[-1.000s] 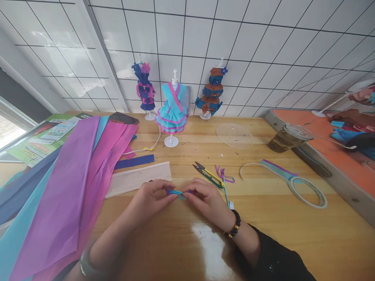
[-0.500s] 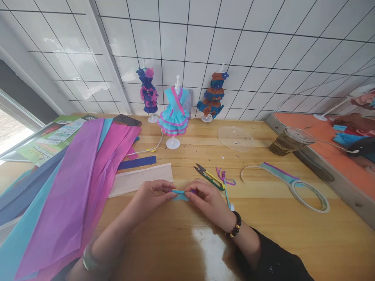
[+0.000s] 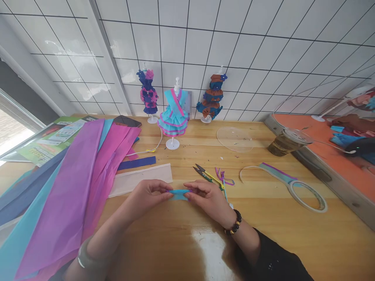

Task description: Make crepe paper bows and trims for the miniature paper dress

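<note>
Between my two hands a small blue strip of crepe paper (image 3: 179, 194) is stretched sideways, gathered in narrow folds with purple at its ends. My left hand (image 3: 152, 192) pinches its left end between thumb and fingers. The right end is pinched by my right hand (image 3: 204, 195). Just beyond the right hand lie thread snips (image 3: 208, 176) with yellow and green handles, and a purple paper bow (image 3: 224, 176) with a blue tail. A pale paper strip (image 3: 140, 179) lies behind my left hand.
Large crepe sheets (image 3: 61, 195) cover the left side. Dressed mini mannequins, one in a blue dress (image 3: 174, 117), stand along the tiled wall. To the right are a tape roll (image 3: 323, 207), a blue-purple strip (image 3: 278, 171), a drink cup (image 3: 288, 143) and a clear disc (image 3: 234, 139).
My hands have moved slightly apart, the left one a little to the left. More of the folded blue strip shows between them, pulled straighter.
</note>
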Action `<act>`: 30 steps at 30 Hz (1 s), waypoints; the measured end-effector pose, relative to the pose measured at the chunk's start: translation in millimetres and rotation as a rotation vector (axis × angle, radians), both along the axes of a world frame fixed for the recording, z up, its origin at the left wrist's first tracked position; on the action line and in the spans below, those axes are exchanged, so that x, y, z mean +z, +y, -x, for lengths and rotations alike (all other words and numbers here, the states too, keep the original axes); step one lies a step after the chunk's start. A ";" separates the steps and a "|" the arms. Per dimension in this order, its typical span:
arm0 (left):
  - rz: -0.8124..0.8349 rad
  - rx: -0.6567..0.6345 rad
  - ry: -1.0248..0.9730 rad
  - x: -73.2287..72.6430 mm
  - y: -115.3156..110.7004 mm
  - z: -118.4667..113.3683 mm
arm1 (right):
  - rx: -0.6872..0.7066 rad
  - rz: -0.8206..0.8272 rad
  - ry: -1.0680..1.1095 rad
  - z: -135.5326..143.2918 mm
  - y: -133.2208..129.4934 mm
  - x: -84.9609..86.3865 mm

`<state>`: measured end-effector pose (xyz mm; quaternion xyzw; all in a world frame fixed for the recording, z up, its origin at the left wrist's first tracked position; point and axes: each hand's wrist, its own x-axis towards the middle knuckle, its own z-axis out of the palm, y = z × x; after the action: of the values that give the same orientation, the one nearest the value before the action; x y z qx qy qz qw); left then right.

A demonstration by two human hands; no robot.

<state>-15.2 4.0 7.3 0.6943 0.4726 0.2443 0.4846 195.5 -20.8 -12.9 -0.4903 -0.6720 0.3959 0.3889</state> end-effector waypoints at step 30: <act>0.087 0.057 -0.306 -5.5 2.0 2.3 | 0.060 0.354 0.396 -5.6 5.3 1.8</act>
<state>-17.5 6.0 1.9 0.6135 0.4230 0.3401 0.5735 201.0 -15.5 -11.1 -0.4435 -0.5172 0.6069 0.4092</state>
